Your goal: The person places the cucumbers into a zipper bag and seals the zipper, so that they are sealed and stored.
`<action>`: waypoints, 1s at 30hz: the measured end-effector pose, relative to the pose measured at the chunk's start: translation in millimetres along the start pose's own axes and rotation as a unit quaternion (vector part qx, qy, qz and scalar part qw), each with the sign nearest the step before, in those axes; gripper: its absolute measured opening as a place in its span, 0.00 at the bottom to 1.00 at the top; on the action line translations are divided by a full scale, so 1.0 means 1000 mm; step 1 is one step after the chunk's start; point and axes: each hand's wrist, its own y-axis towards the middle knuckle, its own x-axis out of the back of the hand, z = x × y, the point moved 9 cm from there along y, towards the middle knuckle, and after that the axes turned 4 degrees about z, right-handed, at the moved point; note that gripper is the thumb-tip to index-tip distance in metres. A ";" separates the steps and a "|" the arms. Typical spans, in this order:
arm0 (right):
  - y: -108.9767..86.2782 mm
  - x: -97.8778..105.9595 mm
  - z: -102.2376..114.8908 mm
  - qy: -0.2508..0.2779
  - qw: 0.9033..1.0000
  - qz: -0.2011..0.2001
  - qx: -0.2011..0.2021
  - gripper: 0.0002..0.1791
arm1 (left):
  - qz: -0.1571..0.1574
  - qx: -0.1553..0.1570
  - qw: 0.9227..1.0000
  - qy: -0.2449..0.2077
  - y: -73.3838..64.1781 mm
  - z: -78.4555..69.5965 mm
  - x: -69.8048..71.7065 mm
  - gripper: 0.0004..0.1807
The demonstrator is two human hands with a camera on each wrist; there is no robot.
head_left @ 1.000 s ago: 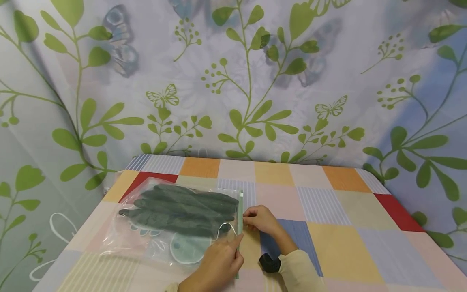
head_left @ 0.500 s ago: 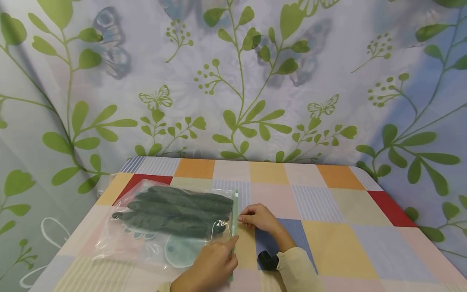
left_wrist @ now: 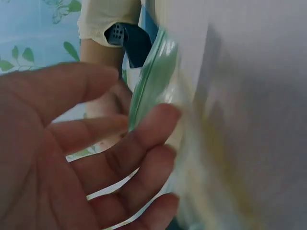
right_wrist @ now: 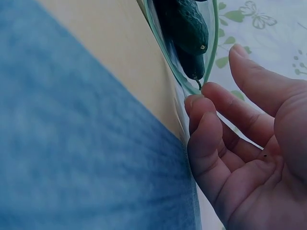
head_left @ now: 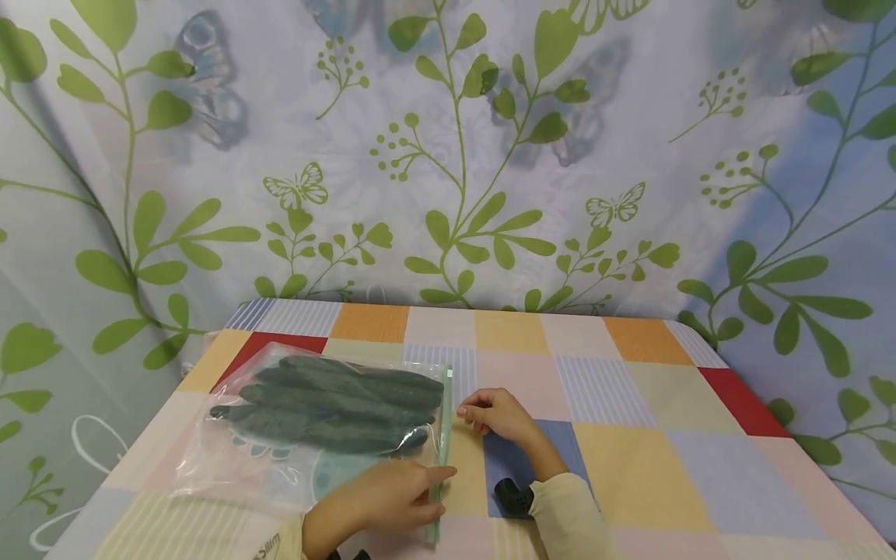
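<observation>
A clear zip bag holding several dark green cucumbers lies flat on the left of the checked table. Its green zip strip runs along the bag's right edge. My left hand lies on the near end of the bag, fingers stretched out to the strip. The left wrist view shows those fingers against the green strip. My right hand rests on the table just right of the strip, fingers loosely curled and holding nothing. In the right wrist view its fingertips sit beside the bag's edge and the cucumbers.
The table's patchwork cloth stretches bare to the right and behind the hands. A leaf-and-butterfly curtain hangs close behind the table's far edge and down its left side. A black camera mount sits on my right wrist.
My right hand has let go of the zip strip and drawn slightly right. My left hand has dropped flatter onto the bag, fingers now pointing across to the strip.
</observation>
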 end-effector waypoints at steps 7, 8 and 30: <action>-0.001 0.002 -0.002 0.015 1.000 -0.001 0.000 0.17 | 0.084 -0.007 0.995 -0.047 0.001 0.010 0.009 0.25; -0.001 0.002 -0.001 0.017 1.000 0.001 0.003 0.17 | 0.095 -0.008 0.993 -0.063 0.000 0.013 0.009 0.25; 0.006 0.008 0.009 0.084 0.996 -0.015 0.004 0.24 | 0.101 0.012 0.981 -0.165 0.050 0.064 0.063 0.28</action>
